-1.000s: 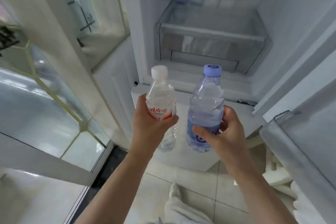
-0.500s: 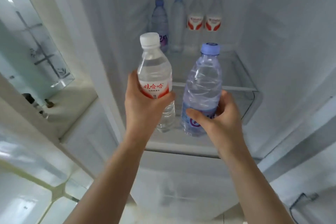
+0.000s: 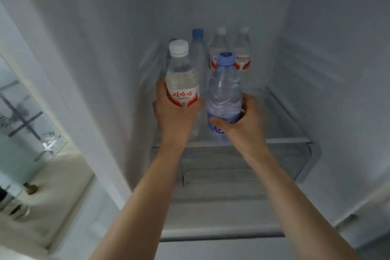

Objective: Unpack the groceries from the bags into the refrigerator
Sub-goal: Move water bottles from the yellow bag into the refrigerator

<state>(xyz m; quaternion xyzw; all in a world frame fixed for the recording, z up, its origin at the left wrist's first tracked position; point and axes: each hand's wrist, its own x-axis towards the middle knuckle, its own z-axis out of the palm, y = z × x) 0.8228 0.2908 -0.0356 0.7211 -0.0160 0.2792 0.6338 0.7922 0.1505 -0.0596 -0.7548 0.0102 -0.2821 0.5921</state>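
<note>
Now both hands are inside the fridge (image 3: 316,27), mid-frame, each carrying a water bottle upright over the glass shelf (image 3: 285,112).

- Left hand (image 3: 175,118): fingers wrapped round the lower half of the white-cap bottle (image 3: 182,78), red label facing out. Firm hold.
- Right hand (image 3: 244,124): thumb and fingers curled round the base of the blue-cap bottle (image 3: 224,88). The two bottles sit just beside each other, near touching.
- Back row, upper centre of frame: a tall blue-cap bottle (image 3: 198,53) and two red-label bottles (image 3: 242,53) stand against the rear wall. A further bottle seems to hide behind the white cap; cannot tell for sure.
- Drawer (image 3: 299,160) below the shelf, lower centre; not involved.

Judgement on the step: placing both bottles in a second row, ahead of the standing ones. Whether either base is on the glass yet is hidden by the hands.

To do it well, I would say:
- Keep both upright and lower them straight, bases flat before letting go.
- Set one first, then the other; releasing both at once risks a wobble.
- Stop short of the back row: a nudge could topple those tall, narrow bottles like skittles.
- Open space lies at frame right of the shelf; spreading the blue-cap bottle that way gives the fingers room to withdraw.
- Thin plastic flexes, so ease the grip off gently.
</note>
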